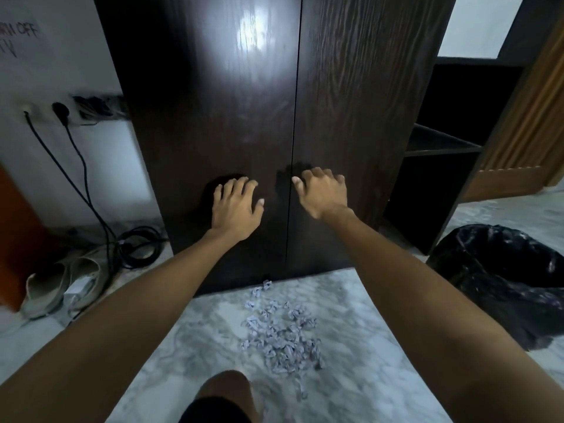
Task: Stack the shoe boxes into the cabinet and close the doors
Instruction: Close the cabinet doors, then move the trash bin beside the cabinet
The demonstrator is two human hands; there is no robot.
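Right now both doors of the dark wooden cabinet (274, 87) are shut, with only a thin line between them. No shoe boxes can be seen, so I cannot tell where they are.

The left hand (235, 206) lies flat on the left door (213, 102), with its fingers spread out and loose, grasping nothing. The right hand (323, 193) is on the right door (360, 102), just beside the middle line. Its fingers are a bit bent, with the tips on the wood, and it grasps nothing too.

On the marble floor (351, 300), right in front of the doors, sits a pile of small crumpled paper bits (280, 331). A black trash bag (503, 279) lies on the floor to the right. Behind it is an open dark shelf (439, 145). To the left, black cables (91, 209) hang down the white wall from plugs and curl up on the floor. A pair of pale shoes (61, 282) rests near the cables. The person's knee (225, 389) shows at the bottom.
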